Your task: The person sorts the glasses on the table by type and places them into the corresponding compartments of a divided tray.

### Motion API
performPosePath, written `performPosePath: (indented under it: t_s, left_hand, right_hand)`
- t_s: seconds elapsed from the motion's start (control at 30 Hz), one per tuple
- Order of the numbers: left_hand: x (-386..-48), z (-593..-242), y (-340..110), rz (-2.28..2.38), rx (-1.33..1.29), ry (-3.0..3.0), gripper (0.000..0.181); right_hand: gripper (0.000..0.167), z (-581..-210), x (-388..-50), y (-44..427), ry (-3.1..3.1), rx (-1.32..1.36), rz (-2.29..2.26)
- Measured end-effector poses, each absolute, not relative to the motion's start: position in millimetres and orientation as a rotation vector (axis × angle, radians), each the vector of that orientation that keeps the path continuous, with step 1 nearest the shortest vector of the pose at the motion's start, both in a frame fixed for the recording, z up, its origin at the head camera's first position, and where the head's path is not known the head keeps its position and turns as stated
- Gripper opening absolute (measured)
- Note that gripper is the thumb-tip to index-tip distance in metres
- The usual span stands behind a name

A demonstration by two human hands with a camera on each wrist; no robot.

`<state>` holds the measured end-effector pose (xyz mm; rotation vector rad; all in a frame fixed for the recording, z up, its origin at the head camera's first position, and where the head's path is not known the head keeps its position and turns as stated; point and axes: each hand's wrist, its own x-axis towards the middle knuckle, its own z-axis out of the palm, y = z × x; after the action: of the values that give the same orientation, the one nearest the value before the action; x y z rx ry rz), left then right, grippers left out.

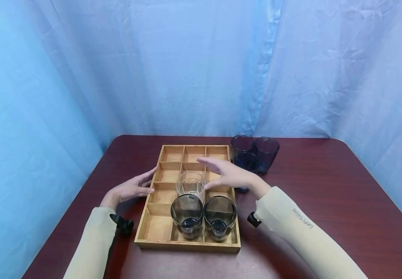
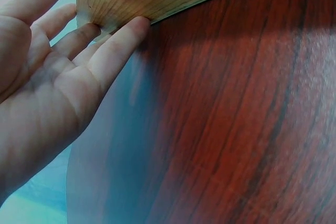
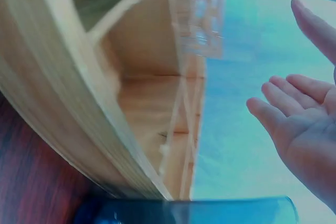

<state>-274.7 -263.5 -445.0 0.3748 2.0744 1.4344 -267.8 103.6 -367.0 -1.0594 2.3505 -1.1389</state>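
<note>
Wooden tray (image 1: 187,245): on the table (image 1: 333,193); grey glass (image 1: 187,213) front middle, second grey glass (image 1: 220,215) front right, clear glass (image 1: 190,181) behind the first, its base obscured.
Left grip (image 1: 131,188): spread, fingertips at tray's left wall.
Right grip (image 1: 230,174): spread above tray.
Dark blue glasses (image 1: 266,154): right of tray, one partly behind the wrist.

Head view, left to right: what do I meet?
Person's left hand → left smoky-grey round glass tumbler → right smoky-grey round glass tumbler → rightmost dark-blue round glass tumbler.
</note>
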Motion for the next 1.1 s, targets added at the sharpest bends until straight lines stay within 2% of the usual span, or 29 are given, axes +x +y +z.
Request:
performPosePath:
  t_s: [0.2, 0.33, 0.73, 0.93, 1.1]
  left_hand:
    - [-276, -446, -264, 1.438, 0.385, 2.075, 0.088]
    - [-277, -446, -265, 1.433, 0.382, 2.085, 0.089]
    - [-277, -452, -261, 1.438, 0.415, 2.075, 0.087]
    - [-278, -451, -259, 1.44, 0.431, 2.08, 0.087]
    - [-277, -449, -259, 1.438, 0.428, 2.082, 0.087]
  right_hand:
    - [0.075, -357, -255, 127, 2.676, -1.058, -1.151]
    - [0.07, -353, -251, 139, 2.761, -0.969, -1.323]
    - [0.077, -369, -247, 175, 3.102, -0.631, -1.413]
    - [0.087, -385, -245, 186, 3.053, -0.513, -1.522]
    - [0.089, -401, -244, 190, 2.949, -0.47, -1.639]
